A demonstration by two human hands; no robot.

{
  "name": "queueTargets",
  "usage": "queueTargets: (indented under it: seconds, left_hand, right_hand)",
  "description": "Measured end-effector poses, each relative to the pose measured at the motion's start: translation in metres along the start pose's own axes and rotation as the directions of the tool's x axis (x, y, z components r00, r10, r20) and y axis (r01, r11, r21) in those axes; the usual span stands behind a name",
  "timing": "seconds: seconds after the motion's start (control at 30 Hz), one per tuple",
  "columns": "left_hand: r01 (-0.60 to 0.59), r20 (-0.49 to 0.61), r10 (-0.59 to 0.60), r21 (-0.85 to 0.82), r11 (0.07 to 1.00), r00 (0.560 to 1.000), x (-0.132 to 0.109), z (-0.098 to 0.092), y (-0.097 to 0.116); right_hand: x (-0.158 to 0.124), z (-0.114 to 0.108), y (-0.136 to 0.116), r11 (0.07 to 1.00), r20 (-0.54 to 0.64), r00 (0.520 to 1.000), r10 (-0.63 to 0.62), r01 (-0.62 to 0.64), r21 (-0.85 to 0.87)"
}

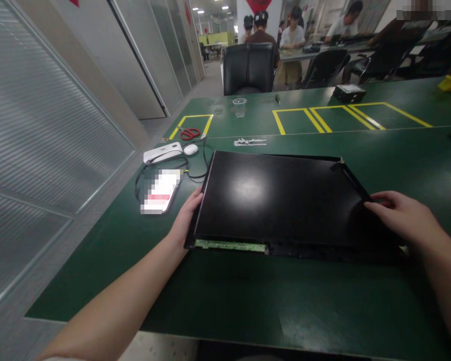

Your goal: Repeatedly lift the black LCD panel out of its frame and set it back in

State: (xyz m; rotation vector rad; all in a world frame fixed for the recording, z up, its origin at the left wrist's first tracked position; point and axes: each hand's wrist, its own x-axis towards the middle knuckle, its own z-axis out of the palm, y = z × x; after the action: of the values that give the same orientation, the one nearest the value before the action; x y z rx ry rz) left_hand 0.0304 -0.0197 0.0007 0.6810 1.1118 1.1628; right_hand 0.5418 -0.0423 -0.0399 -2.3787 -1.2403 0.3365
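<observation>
The left hand's grip [191, 206] and right hand's grip [400, 213] are closed on both sides of the black screen panel [281, 200], just over or on the green worktop [225, 301]. Its circuit strip [231, 245] is uncovered; I can't tell what's left.

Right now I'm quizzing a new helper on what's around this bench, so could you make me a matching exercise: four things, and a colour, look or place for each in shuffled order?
1. Scissor handles
2. Circuit strip
3. Plastic cup
4. Left hand

A. See-through
B. At the left edge of the black panel
C. Red
D. Green

Pairs: 1-C, 2-D, 3-A, 4-B
</observation>
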Motion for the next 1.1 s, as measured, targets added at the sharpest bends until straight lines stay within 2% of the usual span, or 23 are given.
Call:
queueTargets:
  seconds: [0.13,0.2,0.33,0.57,0.73,0.93,1.1]
  left_hand:
    - [0.024,-0.003,-0.024,0.019,1.0,1.0,0.002,-0.001,0.003]
    - [0.031,-0.052,-0.029,0.04,0.999,0.998,0.004,-0.004,0.003]
    - [-0.021,-0.136,0.038,0.123,0.992,0.99,0.008,-0.009,0.004]
    - [-0.069,-0.071,0.083,0.189,0.98,0.994,0.001,-0.001,0.011]
    - [-0.092,-0.11,0.109,0.146,0.985,0.988,-0.003,0.004,0.012]
    - [0.028,-0.184,0.001,0.154,0.988,0.983,0.0,0.004,0.01]
    - [-0.031,-0.159,0.064,0.203,0.979,0.985,0.001,0.002,0.007]
  right_hand:
    - [-0.004,-0.002,-0.007,0.999,0.011,0.999,0.032,-0.032,-0.011]
    - [-0.006,-0.003,-0.011,1.0,0.016,1.0,0.027,-0.027,-0.011]
    - [-0.011,-0.003,-0.016,1.0,0.004,1.0,0.016,-0.016,-0.01]
    - [-0.013,-0.001,-0.015,1.0,0.034,0.999,0.02,-0.02,-0.006]
    - [-0.01,0.001,-0.01,1.0,0.03,0.999,-0.018,0.018,-0.001]
    - [-0.006,0.006,-0.002,0.999,0.007,0.999,-0.046,0.046,0.001]
    - [-0.004,0.008,0.0,0.999,0.021,0.999,-0.046,0.046,0.01]
